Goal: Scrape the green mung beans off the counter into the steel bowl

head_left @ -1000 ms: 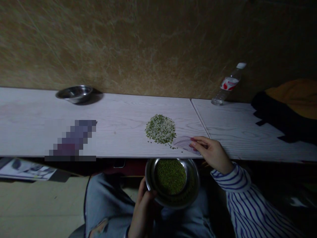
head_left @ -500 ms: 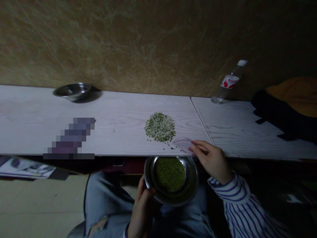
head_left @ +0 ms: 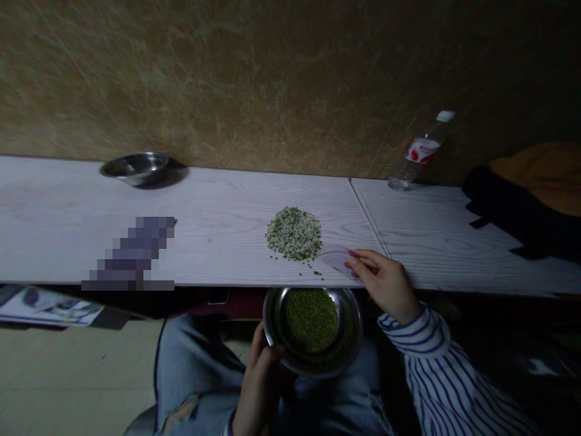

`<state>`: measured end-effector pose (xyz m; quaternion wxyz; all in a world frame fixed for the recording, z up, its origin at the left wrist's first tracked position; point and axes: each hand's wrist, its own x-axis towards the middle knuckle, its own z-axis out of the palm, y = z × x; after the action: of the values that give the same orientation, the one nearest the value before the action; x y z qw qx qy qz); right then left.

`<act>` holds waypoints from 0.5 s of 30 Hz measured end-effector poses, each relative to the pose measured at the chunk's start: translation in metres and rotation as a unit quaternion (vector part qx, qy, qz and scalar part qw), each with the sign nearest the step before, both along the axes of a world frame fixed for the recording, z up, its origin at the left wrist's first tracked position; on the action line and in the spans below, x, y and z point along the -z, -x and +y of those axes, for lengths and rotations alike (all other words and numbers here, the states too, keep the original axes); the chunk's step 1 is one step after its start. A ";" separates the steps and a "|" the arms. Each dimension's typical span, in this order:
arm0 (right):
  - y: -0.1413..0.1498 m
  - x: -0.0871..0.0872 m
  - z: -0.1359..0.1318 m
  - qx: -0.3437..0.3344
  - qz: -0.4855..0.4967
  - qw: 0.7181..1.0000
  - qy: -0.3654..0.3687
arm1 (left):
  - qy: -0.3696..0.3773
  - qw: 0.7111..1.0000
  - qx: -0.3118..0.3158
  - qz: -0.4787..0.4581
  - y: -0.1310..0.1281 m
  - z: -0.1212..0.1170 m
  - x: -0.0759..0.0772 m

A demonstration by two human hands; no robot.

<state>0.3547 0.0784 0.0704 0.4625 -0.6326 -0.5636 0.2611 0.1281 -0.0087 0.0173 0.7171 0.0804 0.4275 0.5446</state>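
Observation:
My left hand grips the left rim of a steel bowl, which sits just below the table's front edge over my lap. Inside it lie many green mung beans. Between the thumb and fingers of my right hand is a clear plastic protractor, held low over the tabletop near the edge. A round pile of white rice grains mixed with mung beans lies to the protractor's left. A few loose beans are scattered between the pile and the edge.
Another steel bowl stands at the back left by the wall. A blurred-out oblong thing lies at the left. Toward the back right are a plastic bottle and a dark and orange cloth item. A seam crosses the white table.
My right hand has shifted the protractor slightly, and more of it now shows, with its edge near the pile. My left hand and the bowl have hardly moved.

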 end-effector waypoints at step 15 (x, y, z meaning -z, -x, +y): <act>0.000 0.002 -0.002 -0.019 -0.008 1.000 0.001 | -0.005 1.000 -0.005 -0.008 0.000 0.002 0.002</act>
<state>0.3548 0.0759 0.0688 0.4523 -0.6248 -0.5785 0.2653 0.1282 -0.0068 0.0152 0.7172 0.0773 0.4194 0.5511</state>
